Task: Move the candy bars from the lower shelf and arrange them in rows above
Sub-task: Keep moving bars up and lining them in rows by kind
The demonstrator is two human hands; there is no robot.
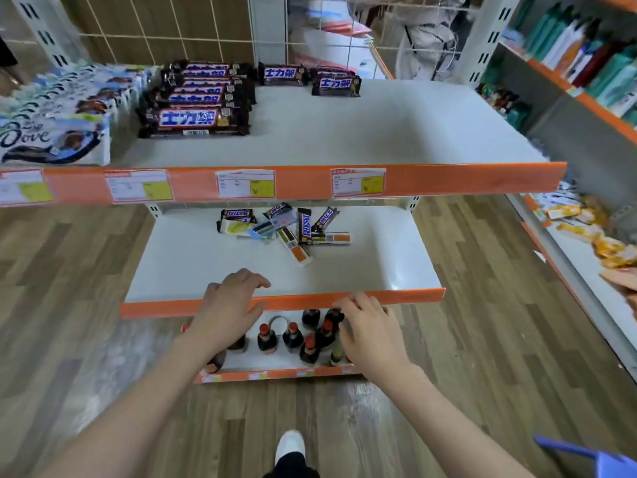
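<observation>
Glossy oblong candy bars [283, 224], flat white shelf [193, 257]

Upper shelf [396, 132] spans top half of frame: Dove packs [58, 112] at far left, row of candy bars [198, 98] just right of them, 2 small bar stacks [310, 79] behind, near center top. Lower shelf [193, 257] sits center frame w/ loose bars [286, 225] piled at its back. Bottles [296, 336] on bottom shelf below. Both hands, left hand [229, 305] & right hand [370, 331], at lower shelf's front edge.

Wood-plank floor [482, 339] (brown-tiled wall [155, 25])
</observation>
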